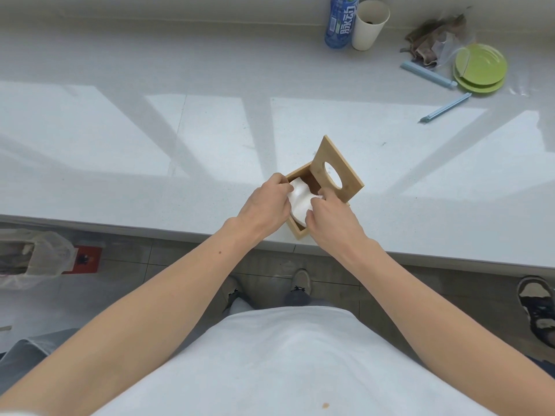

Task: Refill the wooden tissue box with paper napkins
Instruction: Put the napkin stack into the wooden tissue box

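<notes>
At centre frame the box (300, 232) sits near the counter (120, 139) edge, lid (339, 163) tilted up. Both hands, left (265, 205) and right (329, 219), pinch the napkins (298, 202), tucking them in. Next, I'd judge: press flat, lower lid.

Looks like a kitchen or pantry corner in a home or small office. Long white speckled stone bench (120, 139) over a grey tiled floor (375, 298). At the back sit a blue drink bottle (341, 24), a white paper cup (370, 25), 2 stacked green plates (480, 69), a crumpled brown rag (432, 40) and 2 blue bag clips (428, 75). A plastic-lined bin (33, 256) stands on the floor.
</notes>
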